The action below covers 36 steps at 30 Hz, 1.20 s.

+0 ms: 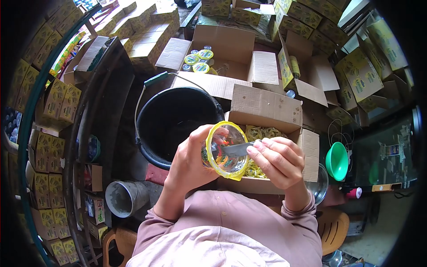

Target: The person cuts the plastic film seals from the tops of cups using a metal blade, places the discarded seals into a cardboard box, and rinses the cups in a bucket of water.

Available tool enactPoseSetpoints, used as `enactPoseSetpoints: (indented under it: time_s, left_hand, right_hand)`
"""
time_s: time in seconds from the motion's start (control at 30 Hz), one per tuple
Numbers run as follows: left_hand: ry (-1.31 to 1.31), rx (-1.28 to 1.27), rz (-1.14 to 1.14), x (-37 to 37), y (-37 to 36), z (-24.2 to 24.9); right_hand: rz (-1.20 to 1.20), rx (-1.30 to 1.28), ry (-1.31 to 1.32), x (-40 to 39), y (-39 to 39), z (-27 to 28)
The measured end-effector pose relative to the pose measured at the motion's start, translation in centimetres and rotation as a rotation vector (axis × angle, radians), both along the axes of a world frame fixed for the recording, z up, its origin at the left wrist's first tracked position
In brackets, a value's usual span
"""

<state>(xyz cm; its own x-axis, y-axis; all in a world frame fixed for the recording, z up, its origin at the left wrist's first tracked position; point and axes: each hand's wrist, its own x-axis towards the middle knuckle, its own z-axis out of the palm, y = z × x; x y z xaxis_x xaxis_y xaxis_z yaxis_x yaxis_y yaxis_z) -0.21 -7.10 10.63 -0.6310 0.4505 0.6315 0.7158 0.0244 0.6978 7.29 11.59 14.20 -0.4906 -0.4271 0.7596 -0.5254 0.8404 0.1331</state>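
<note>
My left hand (189, 153) is wrapped round a clear plastic cup (232, 167) with a yellow rim and a colourful printed label. The cup is tilted so its mouth points to the right and toward me. My right hand (280, 162) pinches a knife whose flat grey blade (236, 150) points left across the cup's mouth. Its handle is mostly hidden by my fingers. Behind and below my hands, an open cardboard box (267, 107) holds a heap of yellowish strips, partly covered by the cup and my right hand.
A black bucket (149, 149) with a raised handle stands left of the cup. Behind it, an open carton (222, 38) holds several yellow-lidded cups (201, 67). A green bowl (336, 161) is at right, a grey pail (126, 200) at lower left. Stacked cartons (48, 155) line the left.
</note>
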Motion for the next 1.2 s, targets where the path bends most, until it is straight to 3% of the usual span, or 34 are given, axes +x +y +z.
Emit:
enactPoseSetpoints:
  time_s: [1.2]
  left_hand:
    - [-0.035, 0.047, -0.285, 0.9, 1.2, 1.5]
  right_hand:
    - [0.027, -0.008, 0.074, 0.6, 1.3, 0.2]
